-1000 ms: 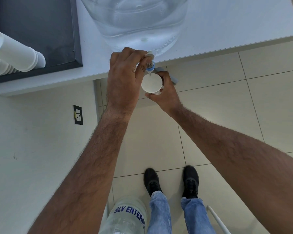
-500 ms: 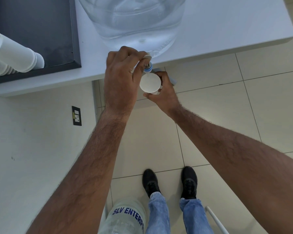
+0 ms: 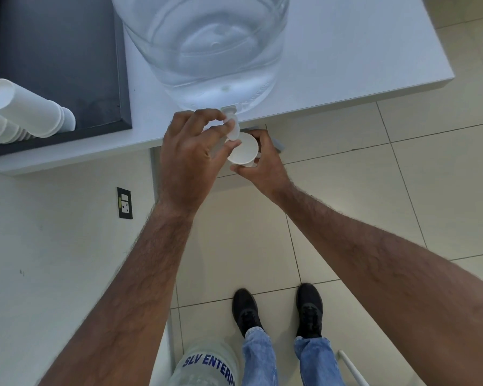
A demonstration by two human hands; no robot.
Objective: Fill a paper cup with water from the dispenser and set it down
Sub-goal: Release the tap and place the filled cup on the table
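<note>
Under dispenser tap (image 3: 232,129) | paper cup (image 3: 243,149) clasped by right hand (image 3: 262,165) fingers | left hand (image 3: 187,160) fingers pinch tap

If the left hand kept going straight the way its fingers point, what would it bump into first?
The left hand already has its fingers at the white tap, so that comes first; just beyond is the water jug. Depth is hard to judge from above.

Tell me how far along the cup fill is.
Done: a cup is picked and held by the right hand below the jug's tap. In hand: the left hand works the tap; whether water flows or how full the cup is can't be seen. Left: finish filling, release the tap, set the cup on the table.
</note>
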